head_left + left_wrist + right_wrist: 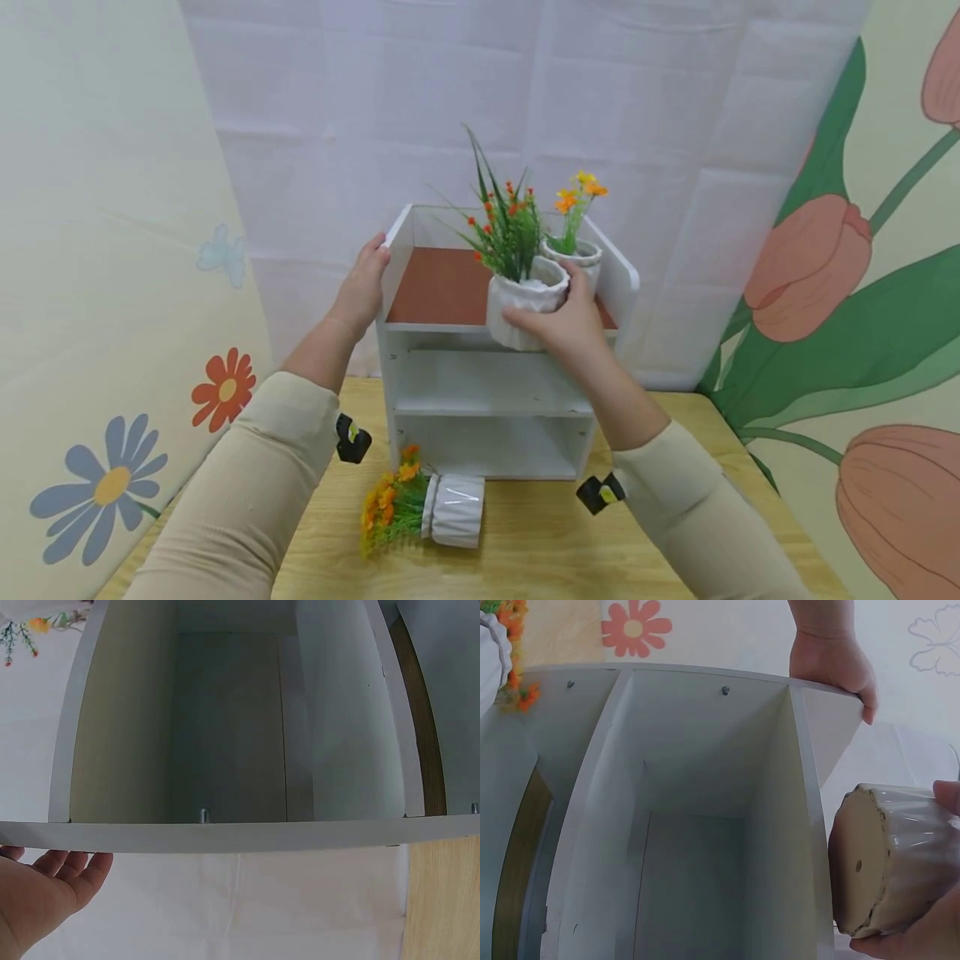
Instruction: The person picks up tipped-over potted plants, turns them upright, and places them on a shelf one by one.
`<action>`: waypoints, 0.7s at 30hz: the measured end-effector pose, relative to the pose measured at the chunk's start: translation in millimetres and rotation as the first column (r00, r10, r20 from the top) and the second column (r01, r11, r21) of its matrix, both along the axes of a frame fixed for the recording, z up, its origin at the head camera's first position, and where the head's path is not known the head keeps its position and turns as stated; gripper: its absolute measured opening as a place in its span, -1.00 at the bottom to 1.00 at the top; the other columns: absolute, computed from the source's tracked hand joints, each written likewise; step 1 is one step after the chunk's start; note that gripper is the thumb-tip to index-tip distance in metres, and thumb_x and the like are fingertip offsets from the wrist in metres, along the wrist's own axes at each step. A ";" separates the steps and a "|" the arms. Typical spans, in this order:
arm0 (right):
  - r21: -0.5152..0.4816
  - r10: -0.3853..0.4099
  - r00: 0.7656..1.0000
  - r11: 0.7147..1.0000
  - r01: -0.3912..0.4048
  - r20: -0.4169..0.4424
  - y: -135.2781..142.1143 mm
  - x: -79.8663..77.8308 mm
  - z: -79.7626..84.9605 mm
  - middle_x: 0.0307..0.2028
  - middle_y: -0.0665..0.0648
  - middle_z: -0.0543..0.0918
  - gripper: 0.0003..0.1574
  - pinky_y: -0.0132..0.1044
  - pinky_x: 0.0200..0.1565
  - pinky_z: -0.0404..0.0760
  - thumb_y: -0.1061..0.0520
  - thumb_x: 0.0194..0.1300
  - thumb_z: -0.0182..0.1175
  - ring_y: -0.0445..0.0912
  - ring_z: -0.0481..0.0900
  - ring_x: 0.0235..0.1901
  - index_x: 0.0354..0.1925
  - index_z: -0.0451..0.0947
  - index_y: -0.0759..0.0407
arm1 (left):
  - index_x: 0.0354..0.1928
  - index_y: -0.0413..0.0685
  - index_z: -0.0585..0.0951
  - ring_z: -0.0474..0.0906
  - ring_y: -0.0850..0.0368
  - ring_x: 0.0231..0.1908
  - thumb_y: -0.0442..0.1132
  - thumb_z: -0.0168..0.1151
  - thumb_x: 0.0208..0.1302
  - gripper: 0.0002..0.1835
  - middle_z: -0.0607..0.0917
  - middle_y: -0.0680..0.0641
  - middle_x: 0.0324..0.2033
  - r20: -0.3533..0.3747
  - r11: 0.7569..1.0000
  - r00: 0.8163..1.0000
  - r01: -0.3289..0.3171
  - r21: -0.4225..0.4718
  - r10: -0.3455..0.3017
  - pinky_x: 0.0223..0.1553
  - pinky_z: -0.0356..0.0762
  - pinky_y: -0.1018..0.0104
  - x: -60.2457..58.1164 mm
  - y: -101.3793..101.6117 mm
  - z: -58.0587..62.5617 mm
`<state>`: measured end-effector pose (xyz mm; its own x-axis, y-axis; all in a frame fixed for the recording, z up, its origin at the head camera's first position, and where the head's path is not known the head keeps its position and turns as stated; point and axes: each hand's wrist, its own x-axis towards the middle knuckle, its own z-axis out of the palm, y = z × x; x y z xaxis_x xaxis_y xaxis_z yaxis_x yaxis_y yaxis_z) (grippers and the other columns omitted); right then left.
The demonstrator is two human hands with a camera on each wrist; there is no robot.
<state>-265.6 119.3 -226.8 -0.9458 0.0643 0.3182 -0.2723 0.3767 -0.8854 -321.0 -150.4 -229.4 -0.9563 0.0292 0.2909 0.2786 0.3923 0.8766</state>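
Observation:
My left hand (363, 287) rests against the outer left side of a small white shelf unit (491, 404), its fingertips touching the panel. With thumb and fingers on opposite sides, my right hand (570, 321) grips a white ribbed pot (513, 312) of grass and small red-orange flowers. This pot overlaps the front edge of the brown top shelf (438, 287); its bare underside (855, 862) shows in the right wrist view. Close behind it, a second white pot (585, 258) with yellow-orange flowers stands upright on the top, partly hidden by the hand.
A third white pot (457, 510) with orange flowers lies on its side on the wooden table (540, 554), before the unit. A white cloth (360, 100) hangs behind. Flower-painted panels (97, 275) stand left and right. A black wrist device (352, 439) shows at each cuff.

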 end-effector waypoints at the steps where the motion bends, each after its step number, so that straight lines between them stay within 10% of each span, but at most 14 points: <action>1: -0.004 -0.002 1.000 1.000 0.002 -0.006 -1.4 -1.9 0.5 0.34 0.18 0.35 0.33 -0.06 0.31 0.37 -0.02 -0.10 0.57 0.03 0.36 0.29 0.48 0.00 -0.02 | 0.57 0.16 -0.19 0.07 -0.29 0.42 0.15 -0.54 0.52 -0.34 0.09 -0.27 0.48 0.001 1.000 1.000 -0.001 0.000 0.001 0.38 -0.01 -0.37 0.0 0.1 -0.1; 21: 0.016 -0.040 0.999 0.999 0.039 0.016 -24.4 -39.8 9.4 0.40 0.24 0.28 0.37 -0.04 0.32 0.38 -0.09 -0.09 0.55 0.08 0.29 0.36 0.50 -0.06 -0.01 | 0.57 0.20 -0.20 0.13 -0.28 0.38 0.16 -0.55 0.52 -0.35 0.13 -0.27 0.45 0.005 1.000 1.000 -0.007 -0.022 0.007 0.35 0.06 -0.39 3.0 2.1 1.0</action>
